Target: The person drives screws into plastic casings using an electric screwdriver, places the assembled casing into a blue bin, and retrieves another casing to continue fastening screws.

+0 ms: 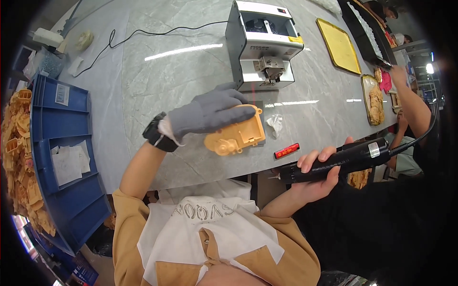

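Note:
My left hand [212, 114], in a grey glove with a black band at the wrist, holds an orange plastic housing [238, 137] near the table's front edge. Its fingers lie over the housing's far side; the thumb is hidden. A dark flat piece [260, 117] shows partly under the housing. Bare fingers of my right hand [320, 174] wrap round a black electric screwdriver [350, 157], held sideways over the table edge, its bit toward the left and apart from the housing. Beyond the left hand stands a white and black screw feeder [261, 45].
A red cylinder [286, 151] and crumpled white paper [275, 124] lie between housing and screwdriver. Blue crates [62, 109] and a heap of orange parts [21, 167] stand left. A yellow tray [338, 45] lies far right. Another person's arm [410, 102] reaches in there.

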### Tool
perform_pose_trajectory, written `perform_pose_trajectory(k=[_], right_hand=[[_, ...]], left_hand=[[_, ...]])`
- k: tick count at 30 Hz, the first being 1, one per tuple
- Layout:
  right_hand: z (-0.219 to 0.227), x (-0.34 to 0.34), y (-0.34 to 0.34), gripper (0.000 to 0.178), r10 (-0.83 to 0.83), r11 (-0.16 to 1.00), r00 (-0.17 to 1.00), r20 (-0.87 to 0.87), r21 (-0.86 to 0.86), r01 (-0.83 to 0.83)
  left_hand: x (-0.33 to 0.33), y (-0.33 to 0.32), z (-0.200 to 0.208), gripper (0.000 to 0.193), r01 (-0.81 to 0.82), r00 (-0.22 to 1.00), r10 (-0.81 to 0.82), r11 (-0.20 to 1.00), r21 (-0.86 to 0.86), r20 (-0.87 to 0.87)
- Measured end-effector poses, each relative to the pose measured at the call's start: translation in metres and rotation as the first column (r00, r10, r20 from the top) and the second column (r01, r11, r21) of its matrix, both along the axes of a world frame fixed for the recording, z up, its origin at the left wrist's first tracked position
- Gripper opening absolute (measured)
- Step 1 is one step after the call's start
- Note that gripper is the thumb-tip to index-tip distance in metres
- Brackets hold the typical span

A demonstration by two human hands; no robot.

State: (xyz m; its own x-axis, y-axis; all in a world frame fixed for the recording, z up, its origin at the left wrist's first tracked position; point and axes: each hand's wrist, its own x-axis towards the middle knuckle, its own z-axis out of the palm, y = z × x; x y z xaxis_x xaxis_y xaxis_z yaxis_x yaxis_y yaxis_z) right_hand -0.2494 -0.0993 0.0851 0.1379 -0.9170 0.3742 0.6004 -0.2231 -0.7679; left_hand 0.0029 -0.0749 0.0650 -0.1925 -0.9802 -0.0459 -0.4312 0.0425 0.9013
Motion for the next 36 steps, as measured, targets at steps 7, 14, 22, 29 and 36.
perform_pose_trajectory(k=[7, 14, 22, 29, 36], right_hand=[[0.000, 0.002, -0.001, 0.071, 0.006, 0.999, 1.000, 0.005, 0.047, -0.006], [-0.005, 0.001, -0.003, 0.063, 0.010, 0.999, 1.000, -0.007, 0.031, -0.010], [-0.005, 0.003, -0.001, 0.067, 0.033, 0.999, 0.999, -0.007, 0.038, -0.033], [-0.007, 0.007, -0.002, 0.063, 0.039, 0.998, 0.999, -0.012, 0.043, -0.039], [-0.008, 0.006, -0.005, 0.063, 0.036, 0.999, 0.999, -0.017, 0.024, -0.036]], left_hand=[[-0.013, -0.023, -0.025, 0.034, -0.043, 0.821, 0.194, 0.959, -0.281, 0.537], [-0.044, 0.012, 0.017, 0.050, -0.195, 0.820, 0.400, 0.869, -0.455, 0.411], [-0.040, 0.000, -0.027, 0.067, 0.150, 0.707, 0.158, 0.920, -0.363, 0.690], [-0.028, -0.007, -0.036, 0.064, 0.301, 0.738, 0.012, 0.889, -0.345, 0.675], [-0.025, 0.043, -0.020, 0.074, -0.197, 0.659, 0.318, 0.948, -0.251, 0.682]])
